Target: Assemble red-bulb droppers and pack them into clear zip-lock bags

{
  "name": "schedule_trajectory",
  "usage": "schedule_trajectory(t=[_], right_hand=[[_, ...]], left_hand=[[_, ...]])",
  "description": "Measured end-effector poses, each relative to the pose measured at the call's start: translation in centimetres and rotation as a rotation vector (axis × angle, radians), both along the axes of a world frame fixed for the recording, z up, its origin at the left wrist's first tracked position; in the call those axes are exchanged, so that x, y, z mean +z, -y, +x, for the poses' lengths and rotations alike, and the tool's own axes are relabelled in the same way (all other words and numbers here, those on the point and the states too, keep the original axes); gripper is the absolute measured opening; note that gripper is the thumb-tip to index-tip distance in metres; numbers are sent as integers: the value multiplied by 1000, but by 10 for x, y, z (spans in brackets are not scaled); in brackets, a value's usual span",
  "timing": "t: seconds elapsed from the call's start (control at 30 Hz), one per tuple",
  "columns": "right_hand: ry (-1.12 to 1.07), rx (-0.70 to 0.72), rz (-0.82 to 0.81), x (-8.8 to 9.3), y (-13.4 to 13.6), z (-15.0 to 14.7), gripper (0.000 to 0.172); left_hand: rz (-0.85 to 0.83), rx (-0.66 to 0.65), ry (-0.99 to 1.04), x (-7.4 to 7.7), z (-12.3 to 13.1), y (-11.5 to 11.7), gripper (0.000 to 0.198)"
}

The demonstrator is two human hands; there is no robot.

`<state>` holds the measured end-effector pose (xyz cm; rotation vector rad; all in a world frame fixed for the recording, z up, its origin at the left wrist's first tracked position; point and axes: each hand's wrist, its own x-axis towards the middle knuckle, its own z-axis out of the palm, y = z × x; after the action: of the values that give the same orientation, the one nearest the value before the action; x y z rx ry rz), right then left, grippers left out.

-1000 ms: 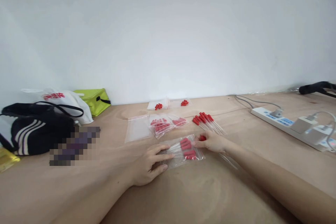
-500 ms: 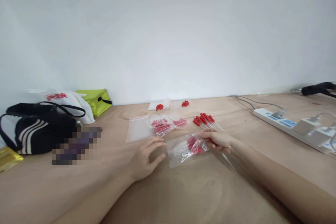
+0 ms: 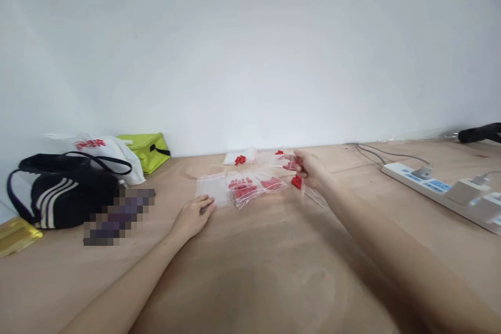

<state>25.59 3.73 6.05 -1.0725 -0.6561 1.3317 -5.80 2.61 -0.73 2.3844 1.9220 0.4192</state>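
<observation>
My right hand [image 3: 309, 168] is out toward the back, pinching a clear bag [image 3: 290, 163] with red pieces inside. Beneath that hand lie loose red-tipped sticks [image 3: 296, 182], partly covered by it. My left hand [image 3: 192, 217] rests on the table with its fingers at the lower left corner of an empty zip bag [image 3: 213, 188]. Right of the empty bag are a zip bag with several red pieces [image 3: 242, 188] and another such bag [image 3: 272, 183]. Farther back lie a bag with loose red pieces on it [image 3: 240, 159] and a few more red pieces [image 3: 279, 152].
A white power strip [image 3: 410, 182] with plugs and cables lies at the right. On the left are a black bag [image 3: 70, 193], a white plastic bag [image 3: 131, 159], a lime-green bag [image 3: 144, 151] and a yellow item [image 3: 18, 235]. A white wall [image 3: 250, 52] stands behind the table.
My right hand has moved back from the sticks, carrying the filled bag away from the front. My left hand has shifted left onto the empty bag's corner. The view has shifted slightly.
</observation>
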Motion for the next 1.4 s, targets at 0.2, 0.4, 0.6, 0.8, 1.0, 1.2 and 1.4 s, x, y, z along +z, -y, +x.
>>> schedule_trajectory(t=[0.2, 0.4, 0.6, 0.8, 1.0, 1.2, 1.4], right_hand=[[-22, 59, -122, -34, -14, -49, 29], [40, 94, -132, -43, 17, -38, 15], [35, 154, -91, -54, 64, 11, 16], [-146, 67, -119, -67, 77, 46, 19], [-137, -14, -50, -74, 76, 49, 28], [23, -184, 64, -85, 74, 50, 21], [82, -289, 99, -95, 70, 54, 23]], left_hand=[[43, 64, 89, 3, 3, 2, 34], [234, 285, 460, 1, -5, -4, 34], [477, -102, 749, 17, 13, 14, 43], [57, -875, 436, 23, 59, 52, 32], [-54, -786, 152, 13, 67, 59, 29], [-242, -818, 23, 17, 65, 66, 38], [-225, -743, 34, 14, 62, 65, 38]])
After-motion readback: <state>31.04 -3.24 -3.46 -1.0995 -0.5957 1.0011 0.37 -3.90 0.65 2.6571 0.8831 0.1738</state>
